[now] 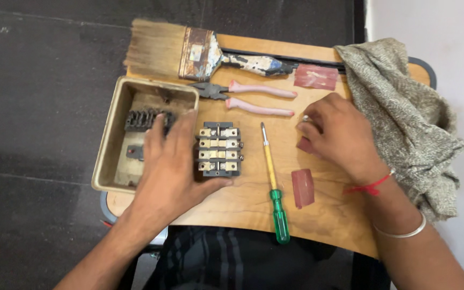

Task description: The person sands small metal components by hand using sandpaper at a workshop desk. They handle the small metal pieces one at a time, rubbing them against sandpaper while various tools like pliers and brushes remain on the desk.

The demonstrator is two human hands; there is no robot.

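Observation:
My left hand (pixel 168 164) lies flat, fingers apart, across the right wall of a tan metal box (pixel 115 115), its thumb beside a black terminal block with brass contacts (pixel 219 149). Fingertips reach a dark toothed part (pixel 140 119) inside the box. My right hand (pixel 335 135) rests on the wooden table (pixel 328 215), fingers curled over a small reddish piece (pixel 303 145) and a small metal bit at the fingertips; whether it grips them I cannot tell. A green-handled screwdriver (pixel 273 185) lies between the hands.
A wide old paintbrush (pixel 200 52) lies along the far edge. Pink-handled pliers (pixel 253 98) sit below it. Two reddish sandpaper pieces (pixel 316 76) (pixel 302 188) lie on the wood. A grey cloth (pixel 404 118) drapes over the right edge. Dark floor lies to the left.

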